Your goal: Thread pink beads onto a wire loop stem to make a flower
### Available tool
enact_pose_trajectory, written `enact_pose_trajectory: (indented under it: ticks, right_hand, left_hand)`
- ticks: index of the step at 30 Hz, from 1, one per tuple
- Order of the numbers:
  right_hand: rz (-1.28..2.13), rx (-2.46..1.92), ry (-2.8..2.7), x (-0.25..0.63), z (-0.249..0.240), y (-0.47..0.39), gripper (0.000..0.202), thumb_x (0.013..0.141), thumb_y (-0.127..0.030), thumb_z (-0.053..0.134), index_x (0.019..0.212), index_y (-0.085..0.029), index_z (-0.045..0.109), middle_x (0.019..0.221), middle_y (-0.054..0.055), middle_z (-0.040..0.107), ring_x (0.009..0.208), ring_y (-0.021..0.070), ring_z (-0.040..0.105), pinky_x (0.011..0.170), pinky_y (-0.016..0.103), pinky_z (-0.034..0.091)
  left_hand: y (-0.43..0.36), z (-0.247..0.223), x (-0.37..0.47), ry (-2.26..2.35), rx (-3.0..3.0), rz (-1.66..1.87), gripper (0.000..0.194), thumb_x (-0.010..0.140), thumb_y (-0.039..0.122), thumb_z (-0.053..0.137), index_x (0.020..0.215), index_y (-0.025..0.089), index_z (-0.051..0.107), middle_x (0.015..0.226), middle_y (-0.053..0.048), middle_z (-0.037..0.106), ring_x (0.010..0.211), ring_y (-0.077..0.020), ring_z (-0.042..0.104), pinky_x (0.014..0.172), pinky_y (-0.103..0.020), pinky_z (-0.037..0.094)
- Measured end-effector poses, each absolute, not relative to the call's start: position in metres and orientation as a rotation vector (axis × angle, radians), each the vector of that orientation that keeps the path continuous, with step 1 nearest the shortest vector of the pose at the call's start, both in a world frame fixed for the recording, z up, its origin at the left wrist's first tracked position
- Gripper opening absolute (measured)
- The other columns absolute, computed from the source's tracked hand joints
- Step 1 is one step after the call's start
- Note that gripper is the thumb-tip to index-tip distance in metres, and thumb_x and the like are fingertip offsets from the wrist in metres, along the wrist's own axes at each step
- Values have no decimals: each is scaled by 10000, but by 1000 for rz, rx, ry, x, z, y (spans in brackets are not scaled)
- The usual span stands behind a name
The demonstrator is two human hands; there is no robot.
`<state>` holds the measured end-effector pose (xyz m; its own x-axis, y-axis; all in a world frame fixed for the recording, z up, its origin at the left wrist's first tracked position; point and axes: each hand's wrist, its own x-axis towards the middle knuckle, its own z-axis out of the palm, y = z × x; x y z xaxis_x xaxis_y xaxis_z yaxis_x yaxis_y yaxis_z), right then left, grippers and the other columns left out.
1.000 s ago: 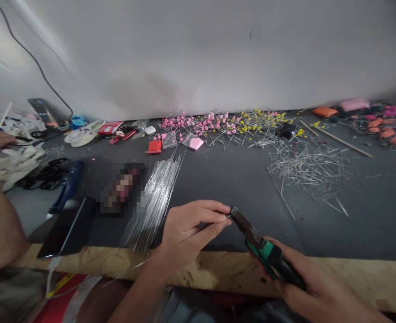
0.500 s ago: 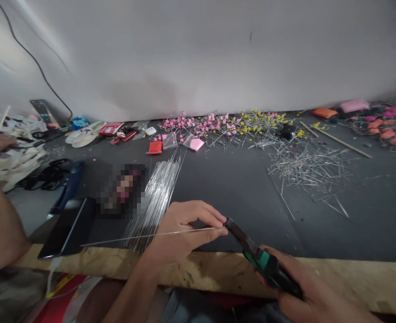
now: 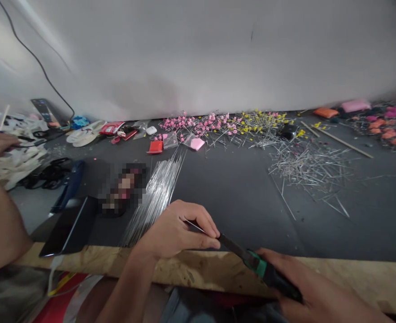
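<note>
Between thumb and fingertips my left hand pinches a thin metal wire; much of its length is hidden behind the hand. My right hand is wrapped round the black and green handles of a pair of pliers. The jaws reach left to my left fingertips and meet the wire there; its tip is too small to make out. A bundle of straight silvery wires lies just beyond my left hand. Farther right is a loose heap of short cut wires.
Pink-headed wires and yellow-headed wires lie along the wall. At left are a phone by the wooden table edge, a blurred-out object and white cloth strips. Another person's arm rests at far left.
My left hand has turned and shifted slightly left and down, and the wire's long tail no longer shows across my wrist. The pliers have tilted flatter with their jaws lower.
</note>
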<state>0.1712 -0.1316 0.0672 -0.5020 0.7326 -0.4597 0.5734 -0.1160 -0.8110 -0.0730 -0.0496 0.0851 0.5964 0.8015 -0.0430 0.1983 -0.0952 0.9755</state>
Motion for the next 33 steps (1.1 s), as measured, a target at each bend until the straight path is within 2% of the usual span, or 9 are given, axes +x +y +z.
enact_pose_trajectory:
  ticks: [4,9,17,21,28,33]
  right_hand:
    - [1679,-1441,-2032,179,63,-130,583,627,-60,458,1180,-228,535,1050,32,640,927,191,587,770,253,470]
    - [1604,-1393,-1992,182,56,-129,641,633,-30,440,1237,-237,491,1195,42,576,1025,200,557,859,279,450]
    - [1709,-1400,-1872,180,62,-126,654,692,-56,456,1319,-233,402,1280,62,515,1138,209,501,956,322,407]
    - [1683,-1438,-1853,180,64,-127,635,695,-82,477,1312,-220,420,1299,78,502,1164,236,485,956,333,412]
    - [1603,-1436,-1895,179,64,-128,618,676,-60,465,1272,-222,467,1253,67,543,1121,225,521,904,295,452]
    - [1547,-1436,-1939,178,62,-129,580,679,-64,457,1236,-223,497,1059,46,639,987,194,585,804,253,495]
  left_hand:
    - [-51,86,-74,831,1587,578,102,590,160,752,607,139,654,678,-35,680,617,-111,630,564,-195,485]
    - [-55,80,-68,869,1494,789,113,601,119,742,604,139,632,716,-29,674,650,-109,628,570,-193,483]
    - [-57,70,-62,842,1486,971,86,638,109,719,662,153,649,817,-45,685,715,-126,647,627,-218,518]
    - [-58,69,-61,862,1534,1001,79,646,120,716,676,158,654,832,-50,686,725,-132,652,624,-221,528]
    - [-59,69,-59,903,1616,1017,61,653,145,714,668,161,657,821,-56,688,713,-132,650,599,-214,528]
    - [-58,72,-59,898,1626,1008,60,647,160,718,656,156,659,799,-60,692,692,-139,653,563,-211,523]
